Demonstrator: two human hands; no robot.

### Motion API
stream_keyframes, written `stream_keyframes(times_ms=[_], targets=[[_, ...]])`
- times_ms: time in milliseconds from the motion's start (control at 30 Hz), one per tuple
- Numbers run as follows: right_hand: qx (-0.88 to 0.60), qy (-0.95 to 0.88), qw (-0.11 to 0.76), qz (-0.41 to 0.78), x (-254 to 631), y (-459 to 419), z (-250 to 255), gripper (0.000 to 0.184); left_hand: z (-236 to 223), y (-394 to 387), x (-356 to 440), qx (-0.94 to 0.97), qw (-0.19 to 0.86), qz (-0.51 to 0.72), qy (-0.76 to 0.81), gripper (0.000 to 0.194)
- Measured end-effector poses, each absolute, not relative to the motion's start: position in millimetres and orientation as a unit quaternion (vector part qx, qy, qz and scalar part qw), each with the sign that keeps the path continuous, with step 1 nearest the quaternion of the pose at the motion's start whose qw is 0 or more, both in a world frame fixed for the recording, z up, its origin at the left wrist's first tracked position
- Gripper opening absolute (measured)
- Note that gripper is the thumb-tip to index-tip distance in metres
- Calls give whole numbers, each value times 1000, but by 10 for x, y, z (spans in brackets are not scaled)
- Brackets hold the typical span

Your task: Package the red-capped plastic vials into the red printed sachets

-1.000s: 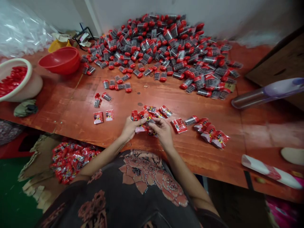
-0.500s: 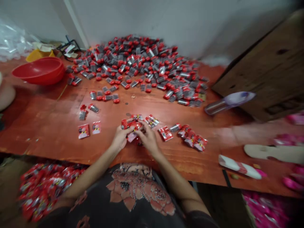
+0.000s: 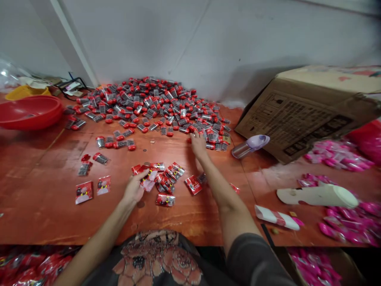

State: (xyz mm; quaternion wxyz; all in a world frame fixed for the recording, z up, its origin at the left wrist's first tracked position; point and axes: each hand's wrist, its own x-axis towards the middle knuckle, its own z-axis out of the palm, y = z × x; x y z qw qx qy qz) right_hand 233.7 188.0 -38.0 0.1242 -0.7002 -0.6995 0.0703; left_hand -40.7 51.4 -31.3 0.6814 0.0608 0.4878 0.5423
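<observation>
One printed packet (image 3: pixel 150 181) in left hand (image 3: pixel 134 189); right hand (image 3: pixel 198 145), grip unclear, at one tube pile (image 3: pixel 149 99).

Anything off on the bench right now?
One thing, at left: a small container appears uncapped, with a red cap sitting askew at its far end. The neighbouring container looks capped. No spill visible.
</observation>
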Motion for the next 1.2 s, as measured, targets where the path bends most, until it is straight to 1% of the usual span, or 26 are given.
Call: stream_keyframes(times_ms=[100, 200, 267, 333, 367, 433, 500, 533, 567, 633, 733, 800, 900, 1067, 1200], targets=[[-690, -713, 95, 77, 2328, 2003, -479, 34, -316, 507, -497, 62, 677, 544, 492, 11], [-662, -738, 84, 94, 2114, 1939, -582, 24, -351, 517, -546, 71, 668, 558, 487, 13], [-646, -750, 93, 107, 1970, 1836, -605, 22, -362, 525, -537, 63, 669, 558, 488, 13], [-636, -755, 107, 119, 1858, 1670, -574, 26, -347, 522, -504, 49, 671, 556, 487, 10], [-633, -753, 125, 128, 1809, 1559, -541, 29, -330, 516, -485, 43, 667, 563, 485, 9], [-623, -739, 192, 173, 1708, 1278, -452, 37, -295, 502, -453, 37, 667, 583, 463, 11], [-583, -670, 341, 309, 1593, 939, -351, 38, -276, 493, -431, 35, 665, 597, 448, 12], [-551, -642, 375, 378, 1528, 761, -303, 38, -274, 489, -423, 28, 666, 597, 446, 14], [-529, -614, 399, 429, 1458, 587, -261, 36, -276, 484, -414, 19, 669, 594, 446, 15], [-508, -576, 424, 480, 1313, 284, -209, 34, -284, 470, -396, 3, 670, 595, 444, 15], [-517, -552, 462, 464, 1122, 19, -216, 33, -281, 436, -363, -3, 676, 592, 438, 15], [-527, -547, 473, 446, 1046, -37, -254, 33, -264, 410, -345, 3, 677, 588, 442, 17], [-531, -552, 464, 445, 1007, -52, -303, 34, -232, 372, -333, 18, 664, 593, 456, 19], [-500, -531, 466, 500, 1020, -78, -345, 36, -184, 306, -342, 72, 636, 621, 453, 23], [-484, -517, 471, 526, 1068, -74, -343, 34, -134, 254, -355, 133, 631, 628, 435, 28]])
